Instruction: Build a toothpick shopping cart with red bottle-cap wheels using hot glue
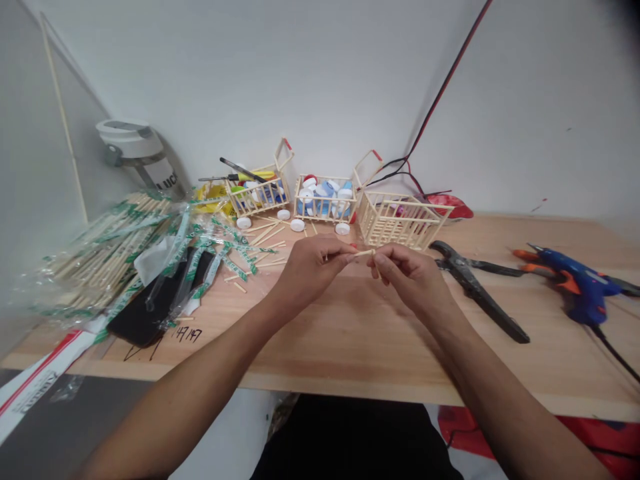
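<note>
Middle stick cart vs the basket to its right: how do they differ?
The middle cart is packed with bottle caps; the right basket shows no caps. The middle cart sits on white cap wheels, while the right basket shows no wheels. The middle cart has a raised handle; the right basket shows none. Both are built from pale wooden sticks.
</note>
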{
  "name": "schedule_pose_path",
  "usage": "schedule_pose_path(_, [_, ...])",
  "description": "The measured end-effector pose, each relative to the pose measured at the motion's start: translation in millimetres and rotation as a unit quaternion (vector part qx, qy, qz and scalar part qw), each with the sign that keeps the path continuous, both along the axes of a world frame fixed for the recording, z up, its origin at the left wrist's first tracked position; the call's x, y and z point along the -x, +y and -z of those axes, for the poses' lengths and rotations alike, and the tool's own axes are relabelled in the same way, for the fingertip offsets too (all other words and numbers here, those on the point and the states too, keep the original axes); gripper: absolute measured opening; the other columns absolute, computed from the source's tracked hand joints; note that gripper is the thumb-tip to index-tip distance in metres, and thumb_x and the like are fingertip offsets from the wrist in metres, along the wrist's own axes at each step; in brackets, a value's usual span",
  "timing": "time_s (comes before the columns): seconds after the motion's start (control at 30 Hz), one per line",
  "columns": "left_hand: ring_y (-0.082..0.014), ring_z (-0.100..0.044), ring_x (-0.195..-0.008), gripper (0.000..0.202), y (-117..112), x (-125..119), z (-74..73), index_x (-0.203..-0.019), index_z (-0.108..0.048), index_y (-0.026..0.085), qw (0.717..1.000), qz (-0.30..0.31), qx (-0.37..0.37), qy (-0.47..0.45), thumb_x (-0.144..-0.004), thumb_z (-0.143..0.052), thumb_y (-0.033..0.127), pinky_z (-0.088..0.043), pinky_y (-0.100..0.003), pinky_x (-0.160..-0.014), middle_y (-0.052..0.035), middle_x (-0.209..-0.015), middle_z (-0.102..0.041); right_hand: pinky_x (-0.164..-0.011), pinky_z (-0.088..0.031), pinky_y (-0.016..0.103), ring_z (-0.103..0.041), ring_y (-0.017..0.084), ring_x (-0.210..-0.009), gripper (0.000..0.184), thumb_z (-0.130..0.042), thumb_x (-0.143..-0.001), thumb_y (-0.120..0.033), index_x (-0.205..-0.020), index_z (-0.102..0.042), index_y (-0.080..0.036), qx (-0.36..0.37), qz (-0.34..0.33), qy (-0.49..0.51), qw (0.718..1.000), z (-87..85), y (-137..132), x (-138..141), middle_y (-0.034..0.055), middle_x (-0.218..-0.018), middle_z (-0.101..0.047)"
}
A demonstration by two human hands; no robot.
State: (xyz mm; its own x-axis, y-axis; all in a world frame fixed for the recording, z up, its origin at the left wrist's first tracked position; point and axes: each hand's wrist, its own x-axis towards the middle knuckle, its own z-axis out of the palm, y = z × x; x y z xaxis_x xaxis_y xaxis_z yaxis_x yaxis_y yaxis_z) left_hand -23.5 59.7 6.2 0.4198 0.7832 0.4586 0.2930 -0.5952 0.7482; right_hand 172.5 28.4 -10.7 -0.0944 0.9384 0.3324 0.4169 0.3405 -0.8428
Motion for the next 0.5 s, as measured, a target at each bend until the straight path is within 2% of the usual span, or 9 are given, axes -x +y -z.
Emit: schedule_pose_path(0.5, [-0.0111, -0.061, -0.067, 0.013, 1.9, -0.9, 2.5, -0.086, -0.077, 0.018, 1.000, -0.002, 0.003, 0.006, -0.086, -0.065, 0.017, -0.044, -0.023, -0.064, -0.0019, -0.077, -0.074, -0.055, -0.038, 0.026, -0.049, 0.012, -0.055, 0.022, -0.056, -0.091, -0.035, -0.076, -0.063, -0.020, 0.002, -0.002, -0.016, 1.000, 1.3, -0.1, -1.5, -0.0010, -0.064, -0.060])
